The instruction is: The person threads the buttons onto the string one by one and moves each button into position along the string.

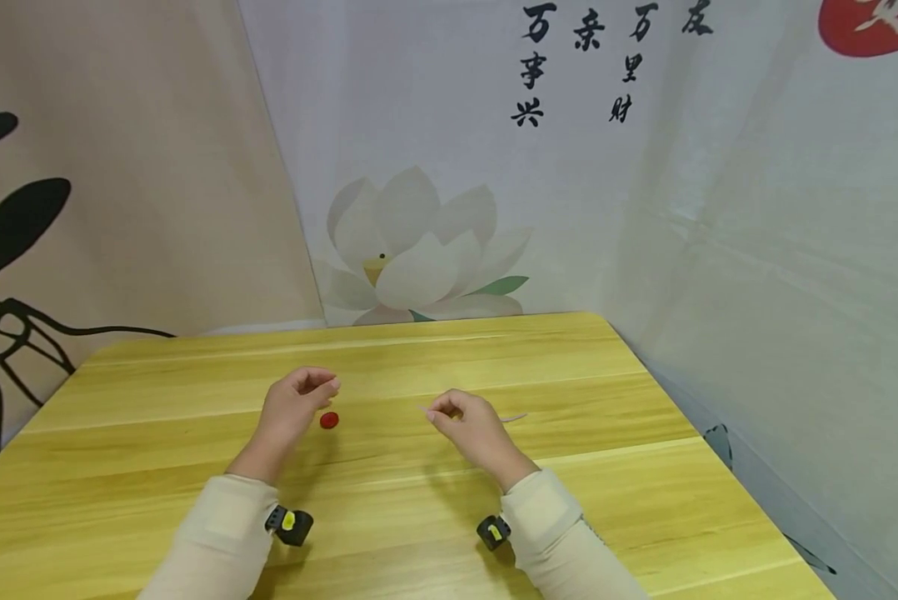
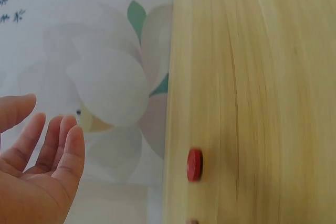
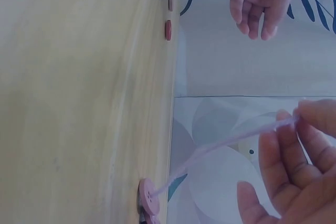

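Observation:
My right hand [image 1: 475, 429] pinches a thin pale purple cord [image 3: 226, 142] between thumb and index finger, above the table. In the right wrist view the cord slants down to the face of a pink button [image 3: 149, 198] with small holes; whether it passes through one I cannot tell. My left hand [image 1: 291, 408] hovers over the table, holding nothing, its thumb and fingers apart in the left wrist view. Nearest to it lies a red button [image 1: 329, 420], also seen as a red disc [image 2: 195, 164] in the left wrist view.
Beyond the red button, a second pinkish button [image 3: 170, 2] lies on the wooden table [image 1: 389, 517]. Another small dark piece [image 3: 144, 222] is partly cut off under the pink button. A printed curtain [image 1: 434, 125] hangs behind the table's far edge.

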A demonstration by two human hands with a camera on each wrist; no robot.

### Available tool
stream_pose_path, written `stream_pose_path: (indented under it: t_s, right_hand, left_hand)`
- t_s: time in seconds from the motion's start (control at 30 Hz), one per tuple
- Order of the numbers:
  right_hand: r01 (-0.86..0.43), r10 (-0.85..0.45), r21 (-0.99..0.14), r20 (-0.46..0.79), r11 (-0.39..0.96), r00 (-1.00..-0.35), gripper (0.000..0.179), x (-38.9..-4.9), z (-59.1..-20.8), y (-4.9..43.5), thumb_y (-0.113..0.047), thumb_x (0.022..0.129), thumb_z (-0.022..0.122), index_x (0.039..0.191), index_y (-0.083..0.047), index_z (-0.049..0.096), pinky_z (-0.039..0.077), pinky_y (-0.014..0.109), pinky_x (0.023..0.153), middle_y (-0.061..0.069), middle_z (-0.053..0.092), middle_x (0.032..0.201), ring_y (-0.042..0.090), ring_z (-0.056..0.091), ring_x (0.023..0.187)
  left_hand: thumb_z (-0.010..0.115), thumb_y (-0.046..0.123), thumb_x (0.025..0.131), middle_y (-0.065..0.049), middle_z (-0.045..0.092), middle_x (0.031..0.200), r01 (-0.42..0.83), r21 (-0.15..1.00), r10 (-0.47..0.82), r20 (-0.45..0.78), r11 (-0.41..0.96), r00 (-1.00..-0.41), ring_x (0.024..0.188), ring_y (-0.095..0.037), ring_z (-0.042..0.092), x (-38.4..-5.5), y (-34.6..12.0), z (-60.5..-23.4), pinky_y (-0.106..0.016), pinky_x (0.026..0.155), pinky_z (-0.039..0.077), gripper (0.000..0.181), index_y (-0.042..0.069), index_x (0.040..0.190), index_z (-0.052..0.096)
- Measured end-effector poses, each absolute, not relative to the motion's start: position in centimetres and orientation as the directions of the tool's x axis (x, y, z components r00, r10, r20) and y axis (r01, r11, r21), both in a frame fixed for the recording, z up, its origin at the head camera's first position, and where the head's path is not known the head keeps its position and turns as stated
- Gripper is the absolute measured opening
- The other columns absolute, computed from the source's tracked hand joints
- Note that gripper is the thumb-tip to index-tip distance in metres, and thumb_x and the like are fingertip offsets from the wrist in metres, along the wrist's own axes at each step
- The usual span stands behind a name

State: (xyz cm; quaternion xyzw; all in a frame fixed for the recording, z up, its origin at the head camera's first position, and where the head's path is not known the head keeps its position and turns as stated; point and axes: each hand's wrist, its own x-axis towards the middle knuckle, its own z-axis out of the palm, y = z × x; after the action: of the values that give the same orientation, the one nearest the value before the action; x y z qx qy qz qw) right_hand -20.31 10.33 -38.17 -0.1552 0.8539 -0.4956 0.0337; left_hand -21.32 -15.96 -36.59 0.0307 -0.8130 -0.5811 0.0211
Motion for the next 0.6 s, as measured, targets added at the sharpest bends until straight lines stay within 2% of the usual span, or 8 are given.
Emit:
stream_pose_path:
  t_s: [0.07, 0.13, 0.23, 0.4, 0.6]
  right_hand:
    - [-0.229, -0.299, -0.86, 0.094, 0.456, -0.949, 0.018, -20.3, -38.1, 10.4, -0.026, 0.097, 0.059, 0.103, -0.01, 0.067, 0.047, 0.034, 0.074, -0.004, 0.063, 0.094, 0.016, 0.055, 0.087]
    - [-0.231, -0.299, -0.858, 0.096, 0.458, -0.949, 0.017, -20.3, -38.2, 10.4, -0.025, 0.097, 0.06, 0.102, -0.011, 0.067, 0.047, 0.033, 0.074, -0.005, 0.063, 0.094, 0.016, 0.055, 0.087]
    - [-0.228, -0.295, -0.858, 0.095, 0.46, -0.951, 0.015, -20.3, -38.2, 10.5, -0.025, 0.097, 0.06, 0.101, -0.013, 0.067, 0.047, 0.033, 0.074, -0.005, 0.063, 0.093, 0.016, 0.055, 0.086]
    - [-0.228, -0.296, -0.862, 0.096, 0.453, -0.95, 0.016, -20.4, -38.2, 10.6, -0.025, 0.097, 0.06, 0.101, -0.01, 0.066, 0.047, 0.032, 0.073, -0.003, 0.063, 0.092, 0.016, 0.054, 0.085]
    - [-0.234, -0.301, -0.859, 0.098, 0.455, -0.948, 0.018, -20.4, -38.3, 10.6, -0.024, 0.097, 0.059, 0.102, -0.008, 0.066, 0.046, 0.032, 0.072, -0.002, 0.063, 0.093, 0.016, 0.054, 0.084]
  left_hand:
    - [0.056, 0.024, 0.099, -0.012, 0.057, 0.115, -0.043, 0.945, -0.091, -0.014, 0.324, -0.996, 0.107, -0.026, 0.058, -21.5, -16.5, -36.6, -0.024, 0.076, 0.051, 0.037, -0.001, 0.126, 0.054]
    - [0.056, 0.024, 0.099, -0.011, 0.057, 0.115, -0.067, 0.945, -0.112, -0.033, 0.319, -0.993, 0.106, -0.026, 0.058, -21.6, -17.0, -36.5, -0.021, 0.061, 0.046, 0.038, -0.001, 0.127, 0.053]
    - [0.056, 0.026, 0.099, -0.01, 0.057, 0.118, -0.117, 0.945, -0.132, -0.08, 0.307, -0.988, 0.106, -0.025, 0.056, -21.8, -17.6, -36.6, -0.023, 0.051, 0.04, 0.039, 0.002, 0.129, 0.052]
    - [0.054, 0.028, 0.1, -0.016, 0.051, 0.127, -0.158, 0.941, -0.128, -0.124, 0.298, -0.984, 0.115, -0.032, 0.051, -22.0, -18.6, -37.1, -0.032, 0.071, 0.052, 0.044, 0.001, 0.134, 0.047]
    - [0.054, 0.025, 0.1, -0.02, 0.052, 0.127, -0.158, 0.938, -0.153, -0.115, 0.309, -0.981, 0.119, -0.04, 0.051, -22.5, -19.7, -38.3, -0.042, 0.089, 0.052, 0.045, -0.004, 0.134, 0.047]
